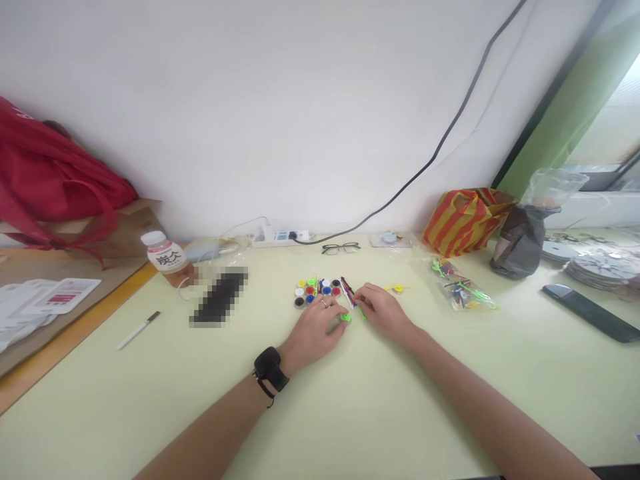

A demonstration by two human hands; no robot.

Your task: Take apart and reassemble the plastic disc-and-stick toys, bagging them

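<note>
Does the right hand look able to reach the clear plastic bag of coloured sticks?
Probably yes: only bare table and a small yellow piece lie between the right hand and the clear plastic bag, though that hand already pinches some coloured sticks.

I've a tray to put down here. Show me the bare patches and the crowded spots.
Bare table: the wide near strip, left up to the white pen, right below the dark flat device. Crowded: the coloured caps by the left hand and right hand, and the back-right around the striped bag and plastic bag.
</note>
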